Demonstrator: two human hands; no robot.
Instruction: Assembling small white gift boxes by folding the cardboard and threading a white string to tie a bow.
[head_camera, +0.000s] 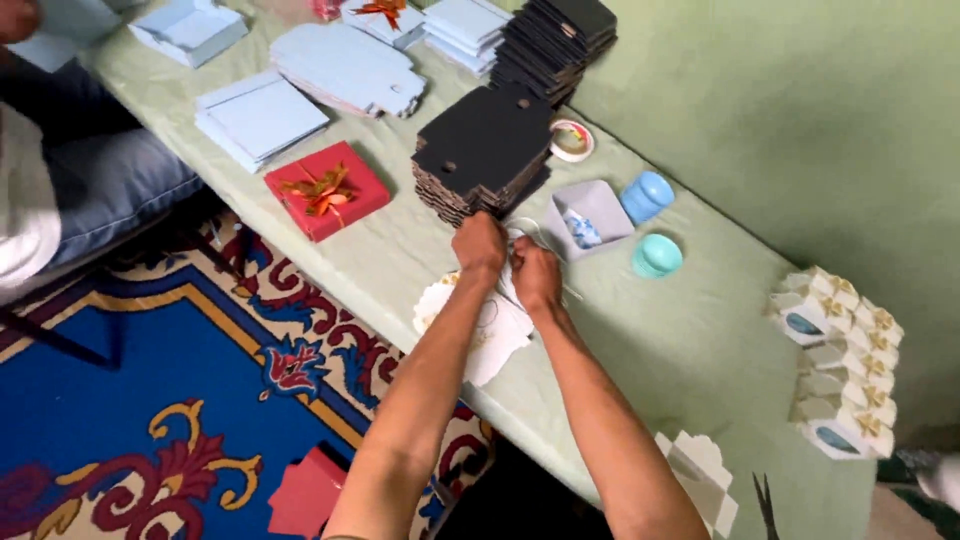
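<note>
- Head view: the left hand (480, 243) and the right hand (536, 275) sit close together near the front edge of the green table (690, 340). Both pinch a white cut-out card (480, 330) that lies flat there and sticks out over that edge. The fingers are curled tight on its top part, but how tight I cannot tell.
- Just behind the hands stands a pile of black cards (485, 150). A taller black pile (555, 40) sits further back.
- A red gift box (325, 190) with a gold bow lies near the front edge, left of the black cards.
- Light blue flat cards (258, 115) and a fanned light blue stack (345, 65) lie past the red box.
- A small grey tray (590, 212) sits right of the hands, with small blue and white bits in it.
- Beside the tray are a blue pot (646, 196) and a teal pot (657, 256).
- A roll of tape (571, 139) lies by the black cards.
- Folded white boxes (840, 360) with gold bows stand in a row at the right end.
</note>
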